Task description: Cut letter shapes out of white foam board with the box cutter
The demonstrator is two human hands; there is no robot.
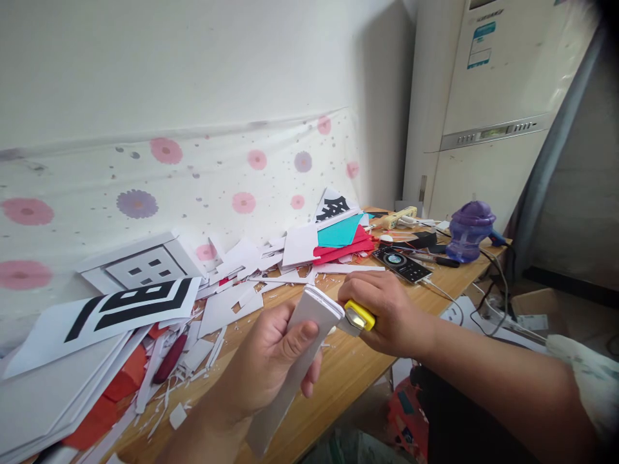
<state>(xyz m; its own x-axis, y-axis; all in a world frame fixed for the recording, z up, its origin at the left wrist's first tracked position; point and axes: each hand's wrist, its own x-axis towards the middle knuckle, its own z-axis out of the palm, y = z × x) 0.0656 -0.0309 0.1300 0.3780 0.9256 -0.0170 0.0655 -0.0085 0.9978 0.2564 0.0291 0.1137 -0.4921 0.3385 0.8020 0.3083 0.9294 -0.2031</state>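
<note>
In my left hand (275, 361) is a long, narrow white foam board strip (316, 309), tilted, with the thumb pressed on its face. The strip's upper end looks layered. My right hand (384, 309) is wrapped round a yellow utility knife (362, 314). The knife's metal tip lies against the strip's right edge near the top; whether it cuts in, I cannot tell. Below both hands is the wooden table (329, 386). White offcuts (232, 309) lie scattered behind my left hand.
A phone (401, 264) with a cable, a purple bottle (470, 232) and a power strip (399, 218) stand at the right. Printed sheets (135, 309) and a dark red-handled tool (170, 359) lie at the left. Teal and red sheets (341, 232) are at the back.
</note>
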